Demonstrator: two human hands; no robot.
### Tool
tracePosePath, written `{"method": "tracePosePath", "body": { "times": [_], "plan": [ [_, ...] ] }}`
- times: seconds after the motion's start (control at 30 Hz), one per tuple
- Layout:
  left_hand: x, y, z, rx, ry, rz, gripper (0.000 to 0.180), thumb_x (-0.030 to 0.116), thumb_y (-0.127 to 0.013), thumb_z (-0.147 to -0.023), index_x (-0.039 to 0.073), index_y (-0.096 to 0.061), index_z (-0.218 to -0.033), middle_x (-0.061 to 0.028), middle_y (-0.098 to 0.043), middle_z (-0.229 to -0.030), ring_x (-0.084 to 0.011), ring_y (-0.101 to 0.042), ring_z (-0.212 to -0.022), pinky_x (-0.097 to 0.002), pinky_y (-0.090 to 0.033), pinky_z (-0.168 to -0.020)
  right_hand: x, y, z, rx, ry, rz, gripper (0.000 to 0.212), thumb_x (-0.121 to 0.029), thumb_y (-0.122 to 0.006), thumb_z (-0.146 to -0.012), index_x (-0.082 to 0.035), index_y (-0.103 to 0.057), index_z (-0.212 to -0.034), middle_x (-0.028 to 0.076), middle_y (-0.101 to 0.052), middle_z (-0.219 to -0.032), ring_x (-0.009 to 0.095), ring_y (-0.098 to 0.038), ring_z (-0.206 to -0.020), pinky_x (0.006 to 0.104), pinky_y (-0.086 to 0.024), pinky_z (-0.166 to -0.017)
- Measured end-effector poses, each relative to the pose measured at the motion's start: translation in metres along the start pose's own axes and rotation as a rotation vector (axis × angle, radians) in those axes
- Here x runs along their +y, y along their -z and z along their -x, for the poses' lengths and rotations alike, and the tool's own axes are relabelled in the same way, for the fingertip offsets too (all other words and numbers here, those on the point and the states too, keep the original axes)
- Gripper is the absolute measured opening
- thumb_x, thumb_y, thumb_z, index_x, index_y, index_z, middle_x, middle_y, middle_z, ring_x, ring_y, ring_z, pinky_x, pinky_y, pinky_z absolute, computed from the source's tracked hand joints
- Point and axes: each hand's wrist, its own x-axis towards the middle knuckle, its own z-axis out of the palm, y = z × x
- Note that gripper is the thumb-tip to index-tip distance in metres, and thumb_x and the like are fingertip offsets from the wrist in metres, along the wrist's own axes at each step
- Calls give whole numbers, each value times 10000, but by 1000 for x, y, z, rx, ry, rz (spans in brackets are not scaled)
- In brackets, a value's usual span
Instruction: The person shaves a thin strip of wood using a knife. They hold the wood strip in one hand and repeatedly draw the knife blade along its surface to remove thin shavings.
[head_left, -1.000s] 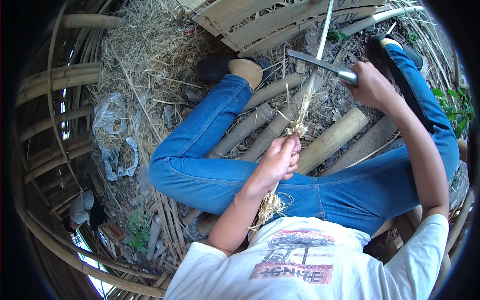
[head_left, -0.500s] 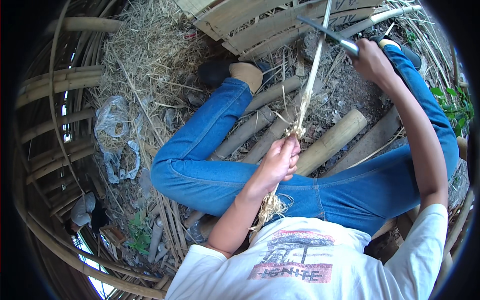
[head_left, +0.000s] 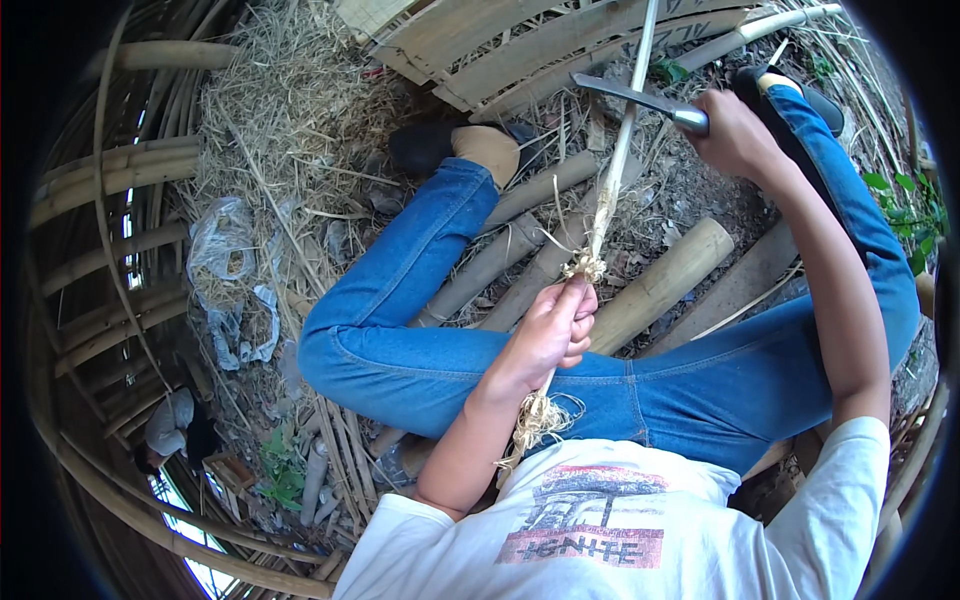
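Note:
My left hand [head_left: 555, 330] is closed around a long, thin, pale stick [head_left: 618, 180], perhaps a bamboo strip, which slants from my lap up past the top edge. Curled shavings [head_left: 585, 266] bunch on the stick just above my thumb. A second frayed tuft [head_left: 540, 420] hangs below that fist, near my shirt. My right hand [head_left: 735, 132] grips the handle of a knife [head_left: 640, 98]. Its dark blade lies across the stick, well above my left hand, with the tip out to the left.
Cut bamboo poles [head_left: 665, 285] lie on the ground between my legs. Slatted wooden boards [head_left: 560, 50] stand ahead. Straw [head_left: 300, 110] and a clear plastic bag [head_left: 222, 250] are at the left, beside a bamboo frame [head_left: 120, 170]. At lower left a person [head_left: 170, 425] is visible. Green leaves [head_left: 910, 210] grow at the right.
The knife and my right hand have moved slightly down the stick, toward my left hand. My left hand keeps its hold in nearly the same place.

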Motion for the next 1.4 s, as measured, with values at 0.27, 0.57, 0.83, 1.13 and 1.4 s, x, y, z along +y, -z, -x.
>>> {"method": "tracePosePath", "body": {
  "times": [0.27, 0.57, 0.83, 1.13, 1.4],
  "plan": [
    [-1, 6, -2, -42, 15, 30, 409, 464, -307, -978, 146, -344, -724, 98, -216, -521, -3, -159, -399, -191, -111, -343, -13, 2, 5, -172, -21, -86, 221, -174, -642, -793, 46, -622, -779, 233, -590, -694, 304, -612, -705, 421, -463, -677],
    [-4, 9, 0, -42, 15, 47, 396, 450, -317, -980, 148, -344, -726, 99, -219, -527, -2, -161, -404, -187, -111, -346, -24, 1, 7, -236, 7, -137, 249, -179, -650, -800, 56, -604, -732, 189, -556, -581, 275, -556, -526, 402, -430, -556],
    [-3, 8, -3, -39, 3, 38, 391, 440, -317, -983, 154, -337, -716, 97, -227, -523, -1, -168, -400, -189, -110, -343, -4, 4, 3, -140, -141, -198, 357, -298, -664, -801, 47, -580, -770, 203, -580, -735, 279, -575, -702, 374, -443, -640],
    [-4, 9, -3, -51, -6, 39, 391, 443, -314, -982, 153, -337, -722, 96, -224, -524, -1, -167, -403, -188, -109, -344, -5, 4, 1, -126, -26, -147, 295, -204, -694, -715, 56, -562, -758, 192, -578, -698, 301, -593, -690, 389, -450, -651],
    [-3, 7, -3, -53, -9, 43, 391, 448, -321, -980, 149, -338, -728, 98, -215, -527, -2, -161, -410, -187, -108, -350, -8, 13, -4, -46, -122, -99, 258, -184, -650, -749, 61, -573, -756, 214, -590, -689, 301, -600, -678, 419, -452, -672]
  ]
}}
